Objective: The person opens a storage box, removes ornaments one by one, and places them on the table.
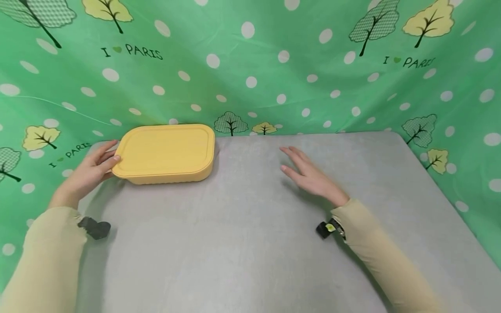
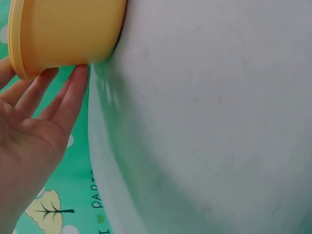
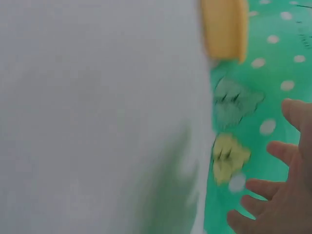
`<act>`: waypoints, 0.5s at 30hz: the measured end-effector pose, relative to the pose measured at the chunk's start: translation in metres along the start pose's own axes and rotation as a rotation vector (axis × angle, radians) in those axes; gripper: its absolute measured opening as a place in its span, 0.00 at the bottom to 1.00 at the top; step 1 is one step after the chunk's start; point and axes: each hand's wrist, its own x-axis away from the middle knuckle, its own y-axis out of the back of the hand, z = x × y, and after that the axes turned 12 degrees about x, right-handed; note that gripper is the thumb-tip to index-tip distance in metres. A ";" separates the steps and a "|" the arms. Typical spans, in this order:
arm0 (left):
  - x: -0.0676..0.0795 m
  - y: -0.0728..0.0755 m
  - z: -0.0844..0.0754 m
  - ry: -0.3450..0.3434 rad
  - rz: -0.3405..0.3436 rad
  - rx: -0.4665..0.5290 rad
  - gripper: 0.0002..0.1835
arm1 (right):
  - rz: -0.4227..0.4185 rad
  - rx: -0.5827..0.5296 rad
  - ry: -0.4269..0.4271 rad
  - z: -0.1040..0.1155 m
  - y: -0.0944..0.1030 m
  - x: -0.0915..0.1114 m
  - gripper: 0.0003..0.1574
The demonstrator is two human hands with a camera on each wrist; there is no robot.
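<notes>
A yellow food storage box (image 1: 166, 150) with a rounded, flat lid sits at the far left of the grey table. At its left end is my left hand (image 1: 91, 171), thumb against the lid's edge. In the left wrist view, the left hand (image 2: 39, 122) has fairly straight fingers whose tips touch the box's end wall (image 2: 73, 31) below the rim. My right hand (image 1: 313, 176) hovers over the table to the right, fingers spread, apart from the box. The right wrist view shows this hand (image 3: 280, 190) holding nothing, with the box (image 3: 224, 29) blurred beyond it.
The grey tabletop (image 1: 219, 243) spreads in front of and to the right of the box. A green dotted curtain (image 1: 270, 69) hangs right behind the table and along both sides. Black wrist cameras (image 1: 94, 228) sit on both sleeves.
</notes>
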 end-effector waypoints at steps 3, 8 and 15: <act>-0.001 -0.001 0.001 0.014 0.003 0.127 0.38 | 0.002 -0.112 0.021 0.017 -0.008 -0.016 0.40; -0.003 -0.001 0.006 0.033 0.001 0.318 0.39 | 0.017 -0.191 0.044 0.044 -0.028 -0.043 0.44; -0.004 -0.001 0.008 -0.001 0.047 0.519 0.38 | 0.038 -0.325 0.065 0.081 -0.052 -0.079 0.42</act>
